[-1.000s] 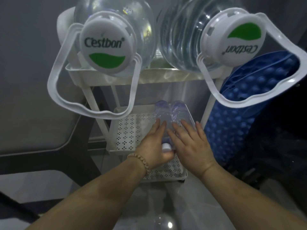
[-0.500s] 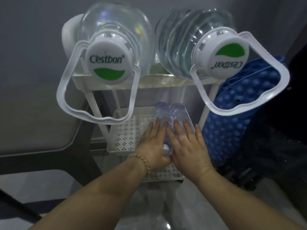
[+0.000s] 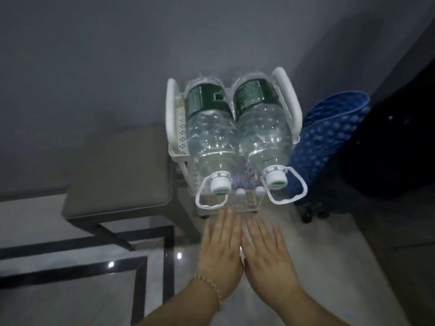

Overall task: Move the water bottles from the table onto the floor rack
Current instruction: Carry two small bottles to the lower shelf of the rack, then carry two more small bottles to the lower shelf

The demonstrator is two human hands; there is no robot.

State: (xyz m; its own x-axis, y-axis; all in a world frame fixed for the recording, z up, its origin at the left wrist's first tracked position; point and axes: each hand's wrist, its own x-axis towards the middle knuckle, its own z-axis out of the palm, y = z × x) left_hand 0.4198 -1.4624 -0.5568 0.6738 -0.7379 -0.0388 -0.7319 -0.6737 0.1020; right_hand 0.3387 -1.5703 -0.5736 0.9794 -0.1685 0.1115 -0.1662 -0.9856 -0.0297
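left hand (image 3: 221, 245) and right hand (image 3: 268, 252) flat, fingers straight, empty, just before the floor rack (image 3: 173, 114). small water bottles (image 3: 240, 182) lie on its lower shelf; the large jugs (image 3: 211, 128) above overhang its front and might slide off.

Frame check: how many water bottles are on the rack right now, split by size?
Large bottles with carry handles: 2
Small bottles: 2
Total: 4

Flat left hand (image 3: 221, 245), right hand (image 3: 267, 251) near rack (image 3: 170, 128) holding small bottles (image 3: 242, 176).
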